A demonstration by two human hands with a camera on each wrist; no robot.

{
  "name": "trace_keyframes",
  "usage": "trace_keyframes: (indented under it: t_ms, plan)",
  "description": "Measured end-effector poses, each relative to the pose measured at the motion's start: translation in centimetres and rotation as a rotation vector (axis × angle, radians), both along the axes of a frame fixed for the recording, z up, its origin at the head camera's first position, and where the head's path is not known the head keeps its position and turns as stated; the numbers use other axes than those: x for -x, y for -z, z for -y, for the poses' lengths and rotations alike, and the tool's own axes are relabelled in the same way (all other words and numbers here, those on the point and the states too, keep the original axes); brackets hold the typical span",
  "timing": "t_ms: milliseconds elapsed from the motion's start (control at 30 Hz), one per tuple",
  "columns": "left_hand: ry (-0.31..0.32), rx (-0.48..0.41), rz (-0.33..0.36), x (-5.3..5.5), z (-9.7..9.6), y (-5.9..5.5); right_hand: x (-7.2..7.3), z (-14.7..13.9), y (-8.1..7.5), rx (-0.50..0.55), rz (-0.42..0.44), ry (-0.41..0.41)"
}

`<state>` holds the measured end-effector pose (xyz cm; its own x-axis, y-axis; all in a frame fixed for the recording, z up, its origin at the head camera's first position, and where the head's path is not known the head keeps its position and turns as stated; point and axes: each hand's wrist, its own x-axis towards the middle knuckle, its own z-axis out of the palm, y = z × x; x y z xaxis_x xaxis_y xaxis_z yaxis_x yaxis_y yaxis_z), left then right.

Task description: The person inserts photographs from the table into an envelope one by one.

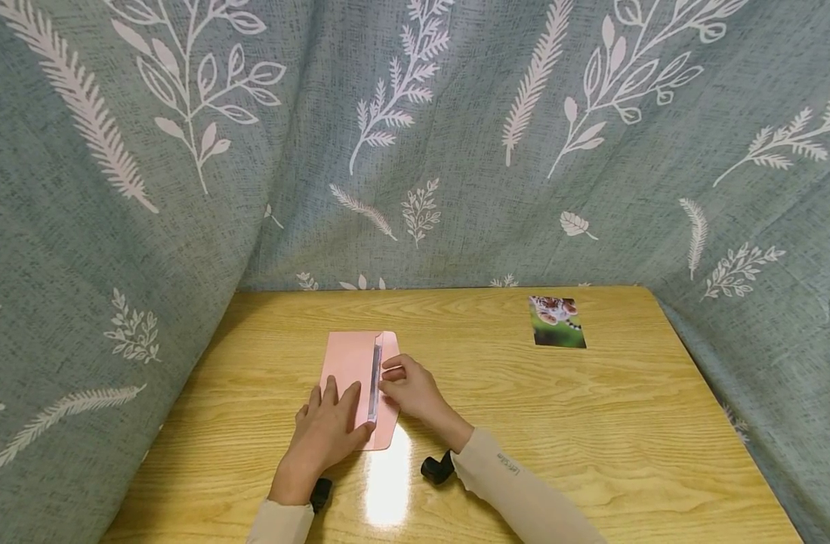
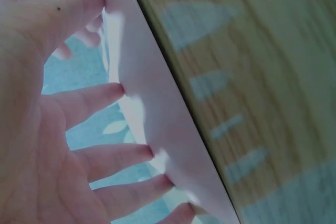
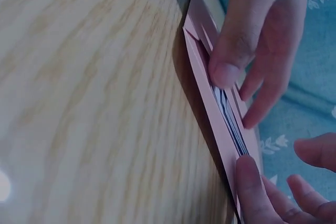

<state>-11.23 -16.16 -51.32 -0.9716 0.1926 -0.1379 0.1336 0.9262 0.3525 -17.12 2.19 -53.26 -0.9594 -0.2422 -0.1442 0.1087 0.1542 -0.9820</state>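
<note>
A pink envelope [image 1: 350, 351] lies on the table with its flap [image 1: 390, 423] to the right. Thin layered edges of cards or photos [image 3: 229, 116] show in its slot. My left hand [image 1: 328, 432] rests spread over the envelope's body, its thumb near the slot's close end. In the left wrist view, its fingertips [image 2: 144, 152] touch the pink paper. My right hand [image 1: 415, 389] is at the slot's right side with bent fingers. The right wrist view has its thumb [image 3: 227, 74] against the layered edges and the other fingertips just beyond; no pinch shows.
A photo [image 1: 557, 323] of a tiger cub lies on the wooden table [image 1: 612, 423], far to the right. A patterned grey-green curtain [image 1: 455, 219] hangs behind the table and along both sides. Black wrist cameras [image 1: 437, 469] sit under the wrists.
</note>
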Motion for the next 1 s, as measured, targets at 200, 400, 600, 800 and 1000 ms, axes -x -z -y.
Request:
trace_keyframes:
  t_ms: [200,400,600,800,1000]
  plan:
    - [0.001,0.008,0.001,0.1,0.0,0.0,0.2,-1.7,-0.3,0.043,-0.006,-0.023]
    - [-0.003,-0.004,0.007,0.1,-0.1,0.0,0.6,-4.3,-0.6,-0.035,-0.101,-0.021]
    - [0.0,-0.001,0.017,0.0,-0.1,0.0,1.2,-7.2,-1.2,-0.088,-0.163,0.003]
    - [0.005,-0.004,0.003,-0.1,-0.1,0.0,1.7,-9.8,-1.6,-0.144,-0.183,0.025]
    - [0.003,-0.003,0.0,0.0,-0.1,0.1,2.3,-12.4,-1.9,-0.239,-0.235,0.067]
